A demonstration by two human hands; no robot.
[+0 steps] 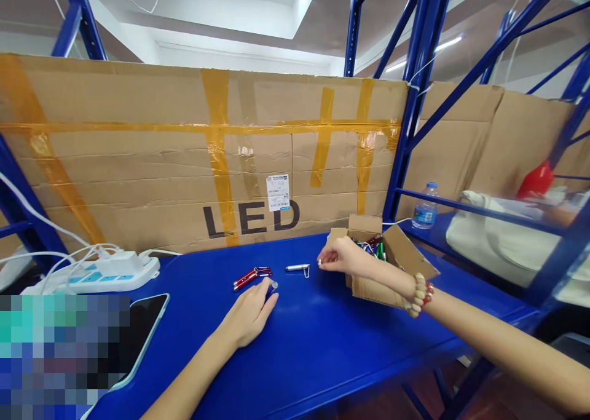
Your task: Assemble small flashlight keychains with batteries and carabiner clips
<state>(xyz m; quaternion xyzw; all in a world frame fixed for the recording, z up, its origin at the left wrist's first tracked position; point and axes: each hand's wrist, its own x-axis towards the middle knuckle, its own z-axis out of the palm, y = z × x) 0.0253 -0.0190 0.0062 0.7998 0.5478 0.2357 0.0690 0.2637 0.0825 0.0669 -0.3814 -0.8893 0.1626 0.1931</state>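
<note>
My left hand (252, 312) rests on the blue table (313, 346), fingers curled around a small blue torch with a silver tip (273, 285). Just beyond it lies a red keychain torch (251, 276). A silver keychain torch (297, 267) lies in the middle. My right hand (341, 257), with a bead bracelet on the wrist, hovers to the right of the silver torch, fingers pinched on a small silver piece I cannot make out. Behind that hand stands an open cardboard box (391, 254) with several coloured torches inside.
A white power strip (106, 271) with cables sits at the left, a phone (138, 334) near the front left. A taped cardboard wall marked LED (207, 162) backs the table. Blue rack posts (410, 131), a water bottle (424, 208) and a white bag (498, 241) are on the right.
</note>
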